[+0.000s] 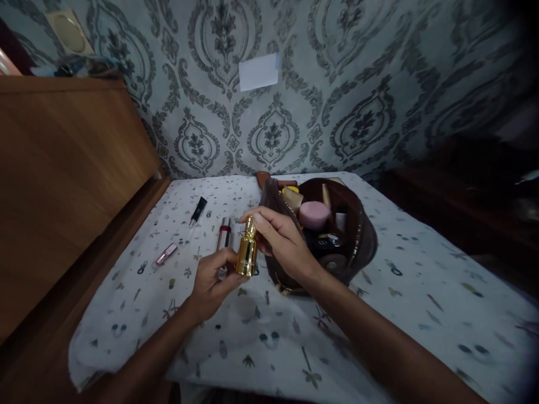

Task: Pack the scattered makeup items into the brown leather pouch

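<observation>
A shiny gold bottle is held between both my hands, above the patterned cloth. My left hand grips its lower body from the side. The fingers of my right hand close around its narrow gold top. Right beside that hand, a brown cosmetic bag stands unzipped. Inside the bag sit a pink rounded item, a dark compact-like item and several other cosmetics. Behind my left hand, a silver tube with a red band is partly hidden.
A black-capped tube and a pink lip gloss tube lie on the white patterned cloth at left. A wooden cabinet borders the left side. Behind is a wallpapered wall with a white paper on it.
</observation>
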`<state>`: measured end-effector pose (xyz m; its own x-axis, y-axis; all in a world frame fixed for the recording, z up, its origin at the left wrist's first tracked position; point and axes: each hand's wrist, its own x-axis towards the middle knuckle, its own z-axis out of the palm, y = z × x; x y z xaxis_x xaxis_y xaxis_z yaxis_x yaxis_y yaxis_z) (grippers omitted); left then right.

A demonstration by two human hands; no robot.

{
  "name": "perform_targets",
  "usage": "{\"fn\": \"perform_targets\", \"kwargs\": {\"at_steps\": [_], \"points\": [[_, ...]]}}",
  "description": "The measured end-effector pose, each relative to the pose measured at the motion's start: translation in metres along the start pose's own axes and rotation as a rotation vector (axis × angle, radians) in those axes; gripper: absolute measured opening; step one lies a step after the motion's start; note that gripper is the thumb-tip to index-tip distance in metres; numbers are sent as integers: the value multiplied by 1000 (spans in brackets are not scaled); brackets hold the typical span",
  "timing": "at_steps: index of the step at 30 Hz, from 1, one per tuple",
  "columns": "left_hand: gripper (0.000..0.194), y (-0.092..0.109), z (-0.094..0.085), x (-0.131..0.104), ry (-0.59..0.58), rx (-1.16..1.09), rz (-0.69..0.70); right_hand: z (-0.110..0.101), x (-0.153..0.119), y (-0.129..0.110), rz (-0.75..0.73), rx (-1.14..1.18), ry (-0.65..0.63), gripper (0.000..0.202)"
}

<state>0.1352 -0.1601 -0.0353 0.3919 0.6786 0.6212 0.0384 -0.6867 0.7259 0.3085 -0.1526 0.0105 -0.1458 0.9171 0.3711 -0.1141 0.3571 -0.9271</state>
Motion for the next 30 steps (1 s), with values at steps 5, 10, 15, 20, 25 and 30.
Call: {"fn": "perform_targets", "kwargs": {"at_steps": [5,10,15,20,25,30], "points": [[32,-1,8,2,48,89,66,1,-1,2,-19,23,-7,36],[34,-4,13,2,74,158,108,1,-1,4,-22,4,-21,38],[32,-6,15,-1,72,191,127,1,-1,7,-36,-76,-28,40],[30,-9,14,-3,73,212,135,1,-2,10,-29,-121,-29,42],[32,-12,12,-6,68,225,148,2,-2,13,-37,-139,-28,41],[34,-11,11,-7,64,234,150,4,-2,15,-40,-152,-41,40]]}}
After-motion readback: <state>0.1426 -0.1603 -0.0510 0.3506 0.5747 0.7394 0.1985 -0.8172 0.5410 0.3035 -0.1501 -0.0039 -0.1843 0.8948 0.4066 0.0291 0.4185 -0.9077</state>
